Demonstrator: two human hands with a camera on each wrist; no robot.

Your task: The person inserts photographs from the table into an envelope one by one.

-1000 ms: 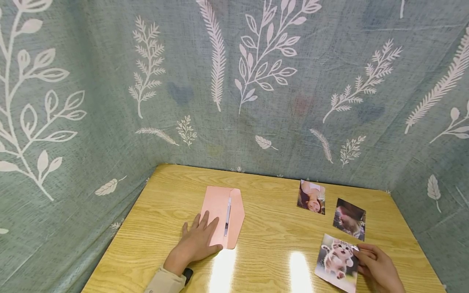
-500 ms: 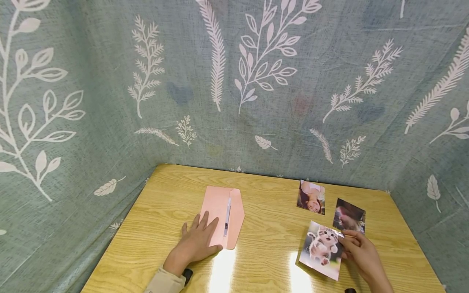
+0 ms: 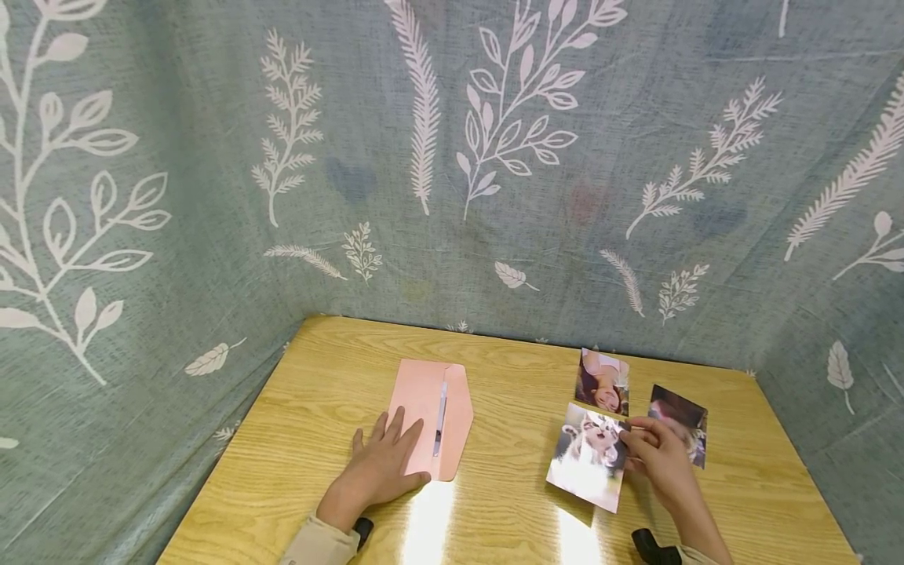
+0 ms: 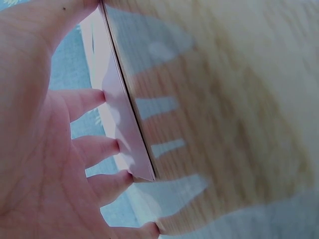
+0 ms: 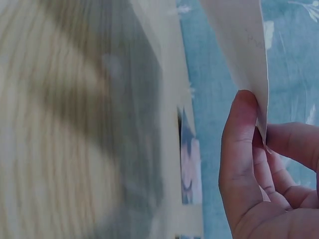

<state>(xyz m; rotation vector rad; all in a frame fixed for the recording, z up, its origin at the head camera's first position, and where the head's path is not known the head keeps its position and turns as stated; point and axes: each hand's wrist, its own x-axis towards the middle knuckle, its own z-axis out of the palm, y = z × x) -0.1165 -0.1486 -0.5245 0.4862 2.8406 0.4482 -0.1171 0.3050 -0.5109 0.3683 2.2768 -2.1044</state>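
A pink envelope (image 3: 417, 392) lies on the table with its flap to the right; a pale strip shows in its slot. My left hand (image 3: 384, 463) rests on its lower left part with fingers spread. In the left wrist view those fingertips touch the envelope (image 4: 119, 109). Between thumb and fingers my right hand (image 3: 664, 455) pinches the right edge of a kitten photo (image 3: 589, 451), tilted above the table with glare on its face. The right wrist view shows the photo's whitish back (image 5: 244, 45) above the pinching hand (image 5: 249, 169).
A photo of a person (image 3: 603, 380) lies at the back right, just behind the kitten photo. Right of it is a dark photo (image 3: 681, 412), partly covered by my right hand. Patterned blue-green cloth (image 3: 452, 157) hangs behind and beside the wooden table (image 3: 339, 345).
My right hand has carried the kitten photo left and away from me, toward the photo of a person. My left hand has stayed on the envelope.
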